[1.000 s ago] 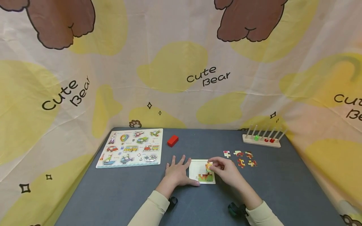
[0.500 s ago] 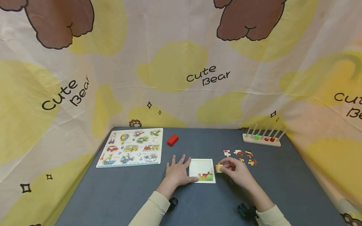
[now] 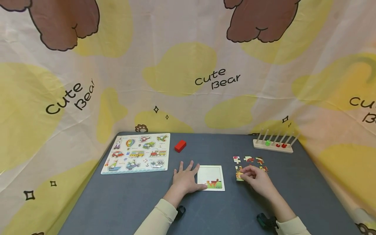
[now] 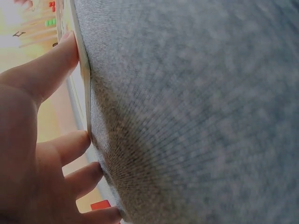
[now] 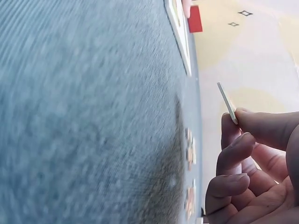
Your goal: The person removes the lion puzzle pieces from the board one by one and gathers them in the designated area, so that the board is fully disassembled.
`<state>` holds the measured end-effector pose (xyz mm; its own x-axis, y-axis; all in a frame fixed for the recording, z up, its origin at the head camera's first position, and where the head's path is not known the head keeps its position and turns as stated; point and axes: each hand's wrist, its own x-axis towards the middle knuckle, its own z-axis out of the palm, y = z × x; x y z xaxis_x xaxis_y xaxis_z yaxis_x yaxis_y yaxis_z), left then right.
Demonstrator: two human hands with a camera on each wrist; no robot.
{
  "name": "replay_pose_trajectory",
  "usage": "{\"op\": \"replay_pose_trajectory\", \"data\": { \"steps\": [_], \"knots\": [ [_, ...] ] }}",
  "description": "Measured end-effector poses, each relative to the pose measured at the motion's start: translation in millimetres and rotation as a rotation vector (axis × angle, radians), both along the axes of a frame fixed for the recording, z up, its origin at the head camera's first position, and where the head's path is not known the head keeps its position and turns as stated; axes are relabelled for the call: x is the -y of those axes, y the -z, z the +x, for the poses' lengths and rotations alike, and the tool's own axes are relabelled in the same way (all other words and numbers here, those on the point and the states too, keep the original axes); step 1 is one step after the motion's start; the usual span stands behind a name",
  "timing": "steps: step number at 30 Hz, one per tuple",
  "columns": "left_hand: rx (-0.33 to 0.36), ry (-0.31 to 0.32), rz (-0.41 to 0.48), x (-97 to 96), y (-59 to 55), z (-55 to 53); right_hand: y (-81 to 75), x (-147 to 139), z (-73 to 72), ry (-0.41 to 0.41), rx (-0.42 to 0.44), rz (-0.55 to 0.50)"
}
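Observation:
My right hand (image 3: 259, 183) pinches a yellow jigsaw piece (image 3: 239, 177) between thumb and forefinger. In the right wrist view that piece (image 5: 226, 100) shows edge-on, raised above the table. Its outline overlaps the loose jigsaw pieces (image 3: 248, 159) in the head view. My left hand (image 3: 185, 180) lies with fingers spread at the left side of a square white puzzle tray (image 3: 209, 171), the thumb over its lower edge. Joined pieces with a green and orange picture (image 3: 215, 184) sit in the tray's lower right. The left wrist view shows thumb and forefinger against the tray's edge (image 4: 87, 88).
A white board of vehicle pictures (image 3: 136, 155) lies at the back left, with a red block (image 3: 180, 146) beside it. At the back right stands a wooden peg rack (image 3: 273, 146) with green and red beads. A printed cloth (image 3: 176, 81) hangs behind the table.
My right hand has lifted the yellow jigsaw piece out of the puzzle tray and carried it right, to the loose pieces. The left hand has stayed at the tray.

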<state>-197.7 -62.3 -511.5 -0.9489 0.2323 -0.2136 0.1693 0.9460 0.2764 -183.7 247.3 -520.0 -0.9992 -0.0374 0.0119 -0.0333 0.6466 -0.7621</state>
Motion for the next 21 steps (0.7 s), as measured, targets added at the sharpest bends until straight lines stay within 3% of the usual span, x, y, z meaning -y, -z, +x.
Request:
{"op": "replay_pose_trajectory", "data": {
  "steps": [10,21],
  "knots": [
    [0.000,0.003,0.002,0.7,-0.5,-0.1,4.5,-6.5,-0.5,-0.025,0.064,0.090],
    [0.001,-0.003,0.003,1.1,0.5,0.0,0.5,-1.6,-1.3,-0.022,0.052,0.170]
  ]
}}
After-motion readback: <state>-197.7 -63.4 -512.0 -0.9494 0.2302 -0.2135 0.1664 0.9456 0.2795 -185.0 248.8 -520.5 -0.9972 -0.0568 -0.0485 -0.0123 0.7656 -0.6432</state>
